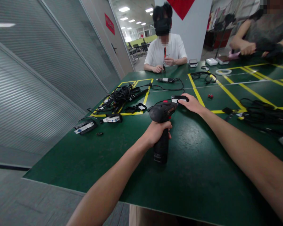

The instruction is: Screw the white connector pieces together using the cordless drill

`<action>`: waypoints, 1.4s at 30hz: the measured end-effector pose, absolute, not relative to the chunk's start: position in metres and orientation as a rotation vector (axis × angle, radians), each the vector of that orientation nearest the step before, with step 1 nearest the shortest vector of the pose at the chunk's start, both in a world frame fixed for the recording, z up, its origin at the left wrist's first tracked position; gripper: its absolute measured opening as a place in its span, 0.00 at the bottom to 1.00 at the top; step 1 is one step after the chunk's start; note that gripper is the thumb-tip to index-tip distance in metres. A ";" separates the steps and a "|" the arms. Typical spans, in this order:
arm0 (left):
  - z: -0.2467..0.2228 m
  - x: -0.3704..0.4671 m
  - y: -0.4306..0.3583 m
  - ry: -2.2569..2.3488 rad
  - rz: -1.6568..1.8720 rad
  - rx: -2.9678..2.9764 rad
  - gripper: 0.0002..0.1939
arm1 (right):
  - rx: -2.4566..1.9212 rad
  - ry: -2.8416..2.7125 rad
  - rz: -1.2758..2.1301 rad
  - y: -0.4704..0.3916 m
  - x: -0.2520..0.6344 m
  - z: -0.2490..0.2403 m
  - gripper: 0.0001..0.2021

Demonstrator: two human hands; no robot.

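Left hand (157,131) grips black drill (162,125); white label (174,100) unreadable.

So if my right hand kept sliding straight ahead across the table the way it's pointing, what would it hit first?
Your right hand already rests on the small black device at the drill's nose. Beyond that, probably the black cable looping from the silver tool, though depth is hard to judge.

I'm looking at an office-like workshop: a green worktable (202,175) marked with yellow tape squares (228,94), cable tangles (120,94) at centre left, glass partition walls (49,62) on the left, ceiling strip lights (124,9) and desks at upper centre.
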State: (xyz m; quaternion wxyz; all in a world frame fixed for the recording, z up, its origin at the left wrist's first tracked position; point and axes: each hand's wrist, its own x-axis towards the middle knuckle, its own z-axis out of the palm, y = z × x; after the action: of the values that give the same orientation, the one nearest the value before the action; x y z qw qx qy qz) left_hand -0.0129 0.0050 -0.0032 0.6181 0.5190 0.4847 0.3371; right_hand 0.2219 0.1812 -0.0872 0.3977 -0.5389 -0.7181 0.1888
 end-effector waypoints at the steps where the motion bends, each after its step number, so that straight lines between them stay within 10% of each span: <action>1: -0.003 -0.013 0.005 1.111 0.776 1.193 0.08 | -1.363 -1.820 0.479 0.181 0.222 -0.087 0.22; 42: 0.001 -0.011 0.002 1.130 0.786 1.174 0.07 | -1.384 -1.802 0.487 0.180 0.222 -0.086 0.21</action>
State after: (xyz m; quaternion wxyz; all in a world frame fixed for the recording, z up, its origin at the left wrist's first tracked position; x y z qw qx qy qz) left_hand -0.0107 0.0017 0.0006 0.6181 0.5101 0.4909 0.3417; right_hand 0.2218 0.1805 -0.0861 0.3975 -0.5463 -0.7117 0.1924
